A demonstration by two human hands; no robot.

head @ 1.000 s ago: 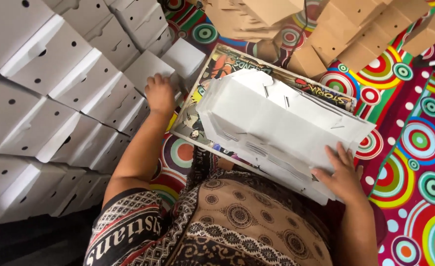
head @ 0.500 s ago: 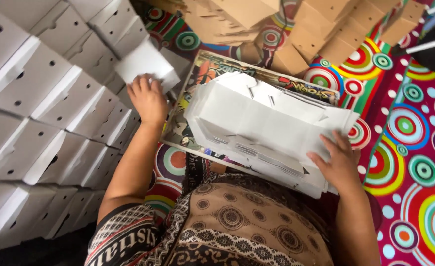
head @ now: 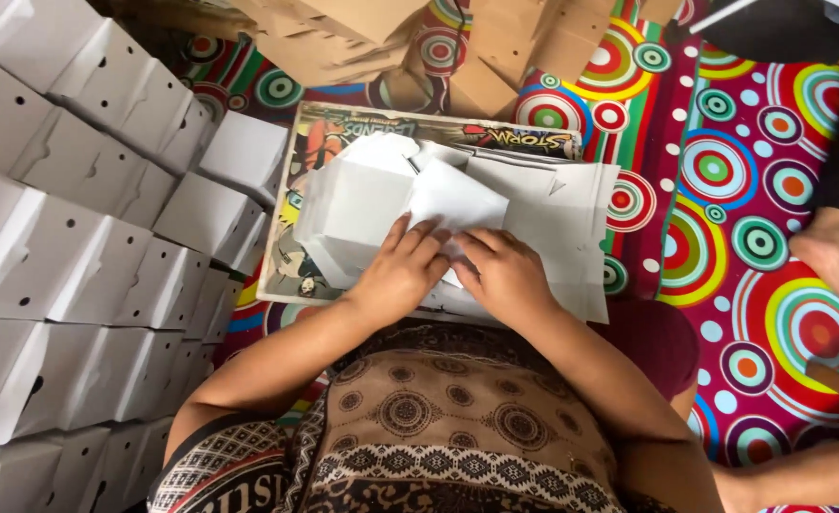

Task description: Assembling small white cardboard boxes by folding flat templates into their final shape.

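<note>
Left hand (head: 402, 269) and right hand (head: 507, 274) side by side, fingers spread flat, pressing a white flat box blank (head: 457, 201) atop the stack of blanks (head: 571, 237) on a printed board (head: 343, 128). Folded white boxes (head: 77, 237) stacked at left.

Both hands, left hand (head: 402, 274) and right hand (head: 508, 277), rest side by side on a stack of flat box blanks (head: 495, 204) lying on a printed board (head: 343, 128). Folded boxes (head: 77, 218) are stacked to the left; cardboard pieces (head: 362, 33) lie beyond the board, on the patterned mat (head: 771, 142).
</note>
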